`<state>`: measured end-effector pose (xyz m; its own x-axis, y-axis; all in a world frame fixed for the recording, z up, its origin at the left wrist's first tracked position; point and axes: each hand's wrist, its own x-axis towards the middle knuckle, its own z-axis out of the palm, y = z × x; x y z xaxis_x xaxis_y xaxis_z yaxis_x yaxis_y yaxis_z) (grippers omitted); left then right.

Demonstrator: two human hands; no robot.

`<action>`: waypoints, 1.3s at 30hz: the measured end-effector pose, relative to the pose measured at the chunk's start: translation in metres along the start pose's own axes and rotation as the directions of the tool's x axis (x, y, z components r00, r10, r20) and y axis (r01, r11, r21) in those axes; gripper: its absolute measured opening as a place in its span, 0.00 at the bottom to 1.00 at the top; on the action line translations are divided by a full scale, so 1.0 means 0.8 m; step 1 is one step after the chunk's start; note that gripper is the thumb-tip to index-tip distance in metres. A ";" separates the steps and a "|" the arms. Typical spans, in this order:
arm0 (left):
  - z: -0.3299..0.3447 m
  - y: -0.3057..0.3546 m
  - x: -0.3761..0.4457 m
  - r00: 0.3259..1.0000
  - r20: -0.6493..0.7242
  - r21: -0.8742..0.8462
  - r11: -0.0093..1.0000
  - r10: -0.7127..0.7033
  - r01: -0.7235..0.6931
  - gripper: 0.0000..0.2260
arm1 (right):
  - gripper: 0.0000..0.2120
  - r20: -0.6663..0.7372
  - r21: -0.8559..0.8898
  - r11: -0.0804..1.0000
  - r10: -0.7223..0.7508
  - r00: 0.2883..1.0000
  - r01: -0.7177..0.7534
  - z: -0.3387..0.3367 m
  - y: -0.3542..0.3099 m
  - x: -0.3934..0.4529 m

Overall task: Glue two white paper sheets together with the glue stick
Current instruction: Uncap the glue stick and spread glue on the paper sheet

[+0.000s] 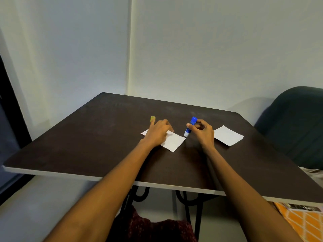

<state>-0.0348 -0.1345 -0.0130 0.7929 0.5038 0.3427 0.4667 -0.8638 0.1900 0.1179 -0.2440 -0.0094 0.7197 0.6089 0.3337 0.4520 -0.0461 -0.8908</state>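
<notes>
Left hand [158,132] flat, fingers spread, pinning the centre sheet [172,141]; right hand [202,131] fingers wrapped on the uncapped glue stick [190,126], tip at that sheet's right corner; second sheet [228,135] lies right on the table [87,137]; best to stroke lightly inward, paper held firm.

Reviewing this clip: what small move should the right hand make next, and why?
Probably stroke the glue stick across the left sheet: the right hand holds it uncapped, tip down at that sheet's corner, while the left hand pins it.
</notes>
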 end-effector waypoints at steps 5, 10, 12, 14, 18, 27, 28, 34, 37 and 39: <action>-0.018 0.009 0.025 0.907 0.403 -0.177 0.983 0.121 -0.053 0.21 | 0.10 -0.012 0.004 1.000 -0.020 1.000 0.020 0.000 -0.005 0.013; -0.011 0.010 0.037 0.823 0.565 0.076 0.990 0.055 -0.118 0.21 | 0.11 -0.005 0.002 0.999 -0.032 0.999 0.032 0.002 0.000 0.022; 0.000 0.015 0.037 0.848 0.529 0.159 0.978 0.028 -0.132 0.22 | 0.13 0.007 -0.014 0.999 -0.034 0.999 0.034 0.005 0.004 0.024; 0.009 0.018 0.037 0.890 0.456 0.183 0.977 0.013 -0.108 0.23 | 0.14 0.007 -0.032 0.999 -0.036 0.999 0.036 0.009 0.007 0.027; 0.016 0.014 0.038 0.936 0.350 0.146 0.986 0.030 -0.086 0.25 | 0.16 -0.004 -0.080 0.996 -0.047 0.999 0.047 0.018 0.012 0.034; 0.022 0.001 0.048 0.931 0.356 0.172 0.973 0.084 -0.154 0.25 | 0.18 0.032 -0.211 0.969 -0.122 0.992 0.126 0.036 0.015 0.053; 0.021 0.000 0.050 0.922 0.381 0.148 0.980 0.070 -0.135 0.25 | 0.18 0.034 -0.232 0.964 -0.129 0.991 0.134 0.039 0.015 0.053; 0.017 -0.006 0.050 0.884 0.468 0.125 0.990 -0.002 -0.064 0.27 | 0.19 0.022 -0.275 0.949 -0.156 0.988 0.156 0.044 0.015 0.051; 0.019 -0.004 0.047 0.896 0.444 0.153 0.987 -0.020 -0.054 0.27 | 0.20 0.027 -0.281 0.948 -0.150 0.988 0.151 0.042 0.014 0.049; 0.020 -0.001 0.046 0.904 0.426 0.170 0.985 -0.035 -0.042 0.27 | 0.20 0.033 -0.290 0.944 -0.156 0.987 0.159 0.038 0.014 0.046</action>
<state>0.0006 -0.1153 -0.0154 0.8675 0.4896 -0.0883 0.4927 -0.8701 0.0161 0.1332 -0.1981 -0.0166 0.6228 0.6341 0.4584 0.6937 -0.1765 -0.6983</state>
